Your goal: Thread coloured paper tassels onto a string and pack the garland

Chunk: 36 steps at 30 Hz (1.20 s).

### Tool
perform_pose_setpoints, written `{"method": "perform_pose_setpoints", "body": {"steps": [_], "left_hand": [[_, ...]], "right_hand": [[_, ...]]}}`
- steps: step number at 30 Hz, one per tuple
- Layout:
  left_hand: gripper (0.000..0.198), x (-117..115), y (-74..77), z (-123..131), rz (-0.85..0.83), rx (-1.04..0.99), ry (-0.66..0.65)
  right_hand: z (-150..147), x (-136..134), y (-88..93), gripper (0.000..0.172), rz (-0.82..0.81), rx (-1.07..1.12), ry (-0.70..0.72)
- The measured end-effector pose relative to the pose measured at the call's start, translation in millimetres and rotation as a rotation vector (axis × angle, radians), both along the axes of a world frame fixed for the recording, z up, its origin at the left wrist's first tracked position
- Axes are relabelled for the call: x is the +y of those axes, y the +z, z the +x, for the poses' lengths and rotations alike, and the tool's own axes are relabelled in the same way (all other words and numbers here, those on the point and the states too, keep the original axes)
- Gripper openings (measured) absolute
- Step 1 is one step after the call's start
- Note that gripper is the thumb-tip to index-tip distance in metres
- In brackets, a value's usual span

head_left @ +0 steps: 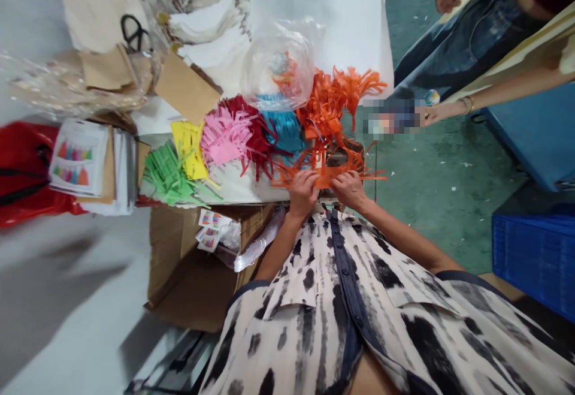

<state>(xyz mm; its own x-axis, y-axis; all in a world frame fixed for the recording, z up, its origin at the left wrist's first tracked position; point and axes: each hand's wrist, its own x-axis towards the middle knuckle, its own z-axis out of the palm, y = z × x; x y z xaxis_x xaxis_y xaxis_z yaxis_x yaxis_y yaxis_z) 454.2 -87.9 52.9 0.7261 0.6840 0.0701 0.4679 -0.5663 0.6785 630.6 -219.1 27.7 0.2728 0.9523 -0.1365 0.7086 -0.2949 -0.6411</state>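
Note:
Close to my body at the table's near edge, my left hand (304,191) and my right hand (349,189) pinch an orange paper tassel (327,178) between them. Its cut strips fan out to both sides of my hands. Just beyond lies a heap of orange tassels (322,107). Left of the heap sit blue tassels (283,128), dark red tassels (238,107), pink tassels (224,134), a yellow tassel (189,149) and green tassels (166,170). A clear plastic bag (256,77) with something orange inside rests behind the blue ones.
An open cardboard box (175,287) stands below the table edge at left. Printed cards (78,158), black-handled scissors (133,32) and brown card (186,89) lie further left. At right another person's hand (435,113) holds a phone-like thing, near blue crates (534,257).

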Motion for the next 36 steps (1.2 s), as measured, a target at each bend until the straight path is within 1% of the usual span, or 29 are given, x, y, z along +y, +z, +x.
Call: {"method": "perform_pose_setpoints", "body": {"steps": [1, 2, 3, 4, 5, 7, 8, 10, 12, 13, 15, 18, 20, 22, 24, 26, 27, 28, 31, 33, 35, 36], "left_hand": [[0.035, -1.7, 1.4, 14.1, -0.015, -0.033, -0.038], [0.032, -0.7, 3.1, 30.0, -0.030, -0.064, -0.056], [0.030, 2.9, 5.2, 47.7, -0.050, -0.097, -0.064], [0.030, 8.6, 7.5, 67.0, -0.078, -0.134, -0.072], [0.032, 15.8, 9.6, 87.5, -0.115, -0.171, -0.085], [0.034, 31.1, 12.7, 128.9, -0.227, -0.207, -0.120], [0.033, 37.4, 13.3, 147.7, -0.289, -0.191, -0.123], [0.030, 44.3, 12.4, 176.4, -0.425, -0.128, -0.107], [0.028, 42.3, 9.9, 190.3, -0.556, -0.082, -0.072], [0.028, 38.9, 8.4, 192.1, -0.614, -0.079, -0.053], [0.027, 30.6, 6.1, 188.7, -0.700, -0.105, -0.009], [0.025, 25.5, 5.2, 179.8, -0.745, -0.173, 0.062], [0.023, 31.1, 6.8, 178.0, -0.733, -0.227, 0.106], [0.021, 42.3, 10.7, 180.4, -0.759, -0.279, 0.154], [0.021, 55.2, 17.1, 185.0, -0.874, -0.277, 0.205], [0.031, 65.7, 26.0, 189.4, -1.081, -0.189, 0.221], [0.041, 69.1, 31.2, 191.0, -1.210, -0.117, 0.190], [0.053, 70.9, 36.5, 192.0, -1.340, -0.035, 0.131], [0.089, 66.3, 51.9, 191.6, -1.660, 0.218, -0.146], [0.104, 55.9, 60.1, 188.4, -1.791, 0.347, -0.293], [0.111, 42.1, 66.8, 183.0, -1.891, 0.428, -0.358], [0.112, 34.8, 70.0, 179.7, -1.934, 0.453, -0.368]], "right_hand": [[0.0, -1.6, 2.1, 0.015, 0.034, 0.058, -0.041], [2.3, -3.1, 3.3, 0.019, 0.071, 0.115, -0.104], [7.9, -3.9, 3.4, 0.026, 0.111, 0.167, -0.198], [17.4, -3.7, 2.3, 0.031, 0.151, 0.213, -0.326], [30.9, -2.3, -0.2, 0.033, 0.190, 0.256, -0.478], [68.2, 4.5, -8.2, 0.040, 0.254, 0.344, -0.817], [89.8, 9.6, -13.0, 0.042, 0.269, 0.408, -0.953], [131.8, 21.4, -22.0, 0.040, 0.289, 0.556, -1.147], [163.7, 32.9, -28.4, 0.042, 0.294, 0.693, -1.262], [174.1, 37.9, -30.3, 0.043, 0.295, 0.750, -1.300], [184.5, 45.4, -31.8, 0.045, 0.297, 0.829, -1.346], [182.7, 50.4, -29.4, 0.048, 0.317, 0.871, -1.367], [177.3, 48.7, -24.0, 0.051, 0.339, 0.874, -1.349], [172.2, 41.3, -14.0, 0.054, 0.354, 0.875, -1.302], [169.2, 27.5, 1.3, 0.053, 0.351, 0.874, -1.228], [169.0, 9.0, 21.3, 0.049, 0.333, 0.868, -1.130], [169.9, -0.7, 32.5, 0.045, 0.318, 0.864, -1.074], [171.1, -9.7, 44.1, 0.042, 0.299, 0.864, -1.016], [172.1, -27.6, 77.9, 0.035, 0.234, 0.817, -0.827], [166.3, -29.9, 97.6, 0.034, 0.220, 0.698, -0.708], [154.7, -26.8, 114.7, 0.035, 0.231, 0.566, -0.620], [147.6, -24.3, 122.5, 0.036, 0.242, 0.514, -0.590]]}}
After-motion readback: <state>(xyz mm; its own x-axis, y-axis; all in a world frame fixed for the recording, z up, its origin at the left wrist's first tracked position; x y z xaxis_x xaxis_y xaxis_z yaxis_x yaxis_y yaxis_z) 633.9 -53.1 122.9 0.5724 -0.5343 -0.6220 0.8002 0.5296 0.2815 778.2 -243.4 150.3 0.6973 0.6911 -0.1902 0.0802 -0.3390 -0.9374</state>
